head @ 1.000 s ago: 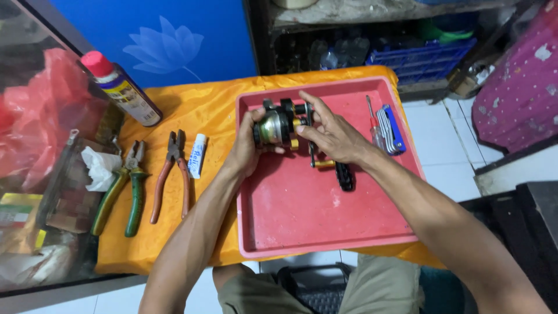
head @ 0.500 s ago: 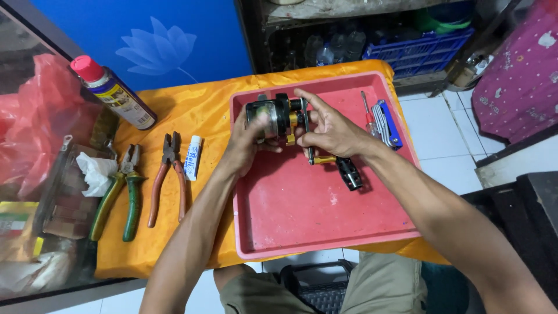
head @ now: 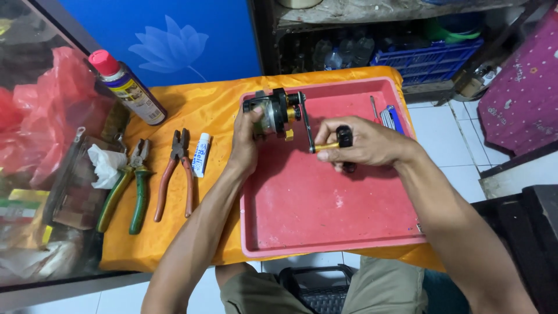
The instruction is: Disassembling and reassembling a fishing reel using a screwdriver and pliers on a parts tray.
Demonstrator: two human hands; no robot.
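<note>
A black and gold fishing reel [head: 273,110] is held over the far left corner of a red plastic tray [head: 325,227]. My left hand [head: 247,139] grips the reel body from the left. My right hand [head: 363,145] pinches the black knob and gold stem of the reel's crank handle [head: 331,142], which sticks out to the right of the reel. Both forearms reach in from the bottom of the view.
The tray lies on an orange cloth [head: 174,244]. Left of it lie a small white tube [head: 201,154], red-handled pliers [head: 174,174] and green-handled pliers [head: 131,186]. A red-capped spray can [head: 125,87] stands at the back left. Small tools [head: 389,116] sit at the tray's far right.
My right hand has moved off the reel body to the right and now holds the crank handle's knob. The reel stays in my left hand.
</note>
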